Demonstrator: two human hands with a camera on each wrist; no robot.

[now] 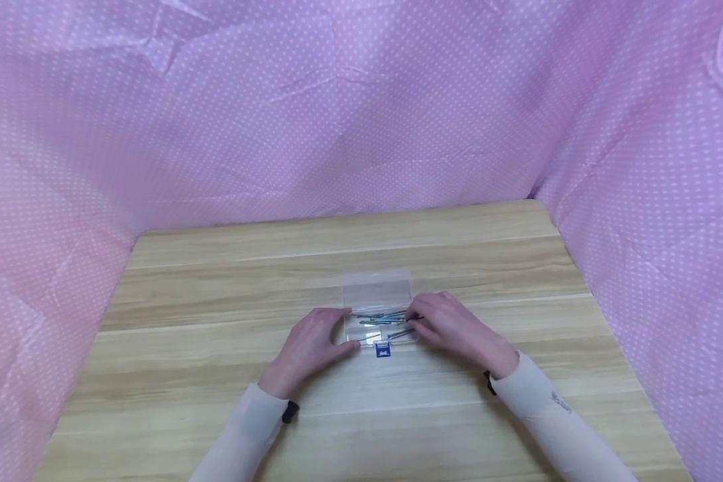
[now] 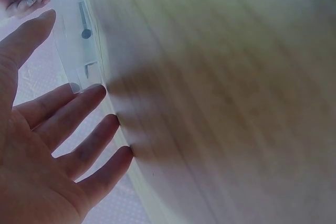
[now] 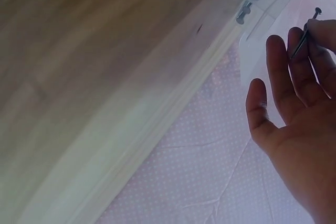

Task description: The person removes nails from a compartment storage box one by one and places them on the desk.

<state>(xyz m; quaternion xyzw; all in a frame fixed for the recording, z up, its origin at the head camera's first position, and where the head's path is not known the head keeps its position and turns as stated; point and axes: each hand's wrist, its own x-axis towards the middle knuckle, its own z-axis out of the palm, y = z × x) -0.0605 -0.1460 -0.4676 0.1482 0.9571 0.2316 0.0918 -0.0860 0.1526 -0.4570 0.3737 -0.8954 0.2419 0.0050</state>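
Observation:
A clear plastic box [image 1: 370, 333] with its see-through lid [image 1: 376, 289] folded back lies on the table, a blue tag [image 1: 383, 349] at its front. Several metal nails [image 1: 378, 318] lie across its rear part, with others in the front compartments. My left hand [image 1: 310, 343] rests against the box's left side, its fingers [image 2: 86, 121] loosely extended and spread. Over the box's right side, my right hand [image 1: 452, 327] pinches a dark nail [image 3: 300, 43] between thumb and fingers. The nail's flat head sticks out above the thumb in the right wrist view.
The wood-grain table [image 1: 205, 308] stretches out around the box. Pink dotted cloth [image 1: 337, 114] hangs behind the table and along both sides. A dark band [image 1: 290, 412] shows under the left sleeve's cuff.

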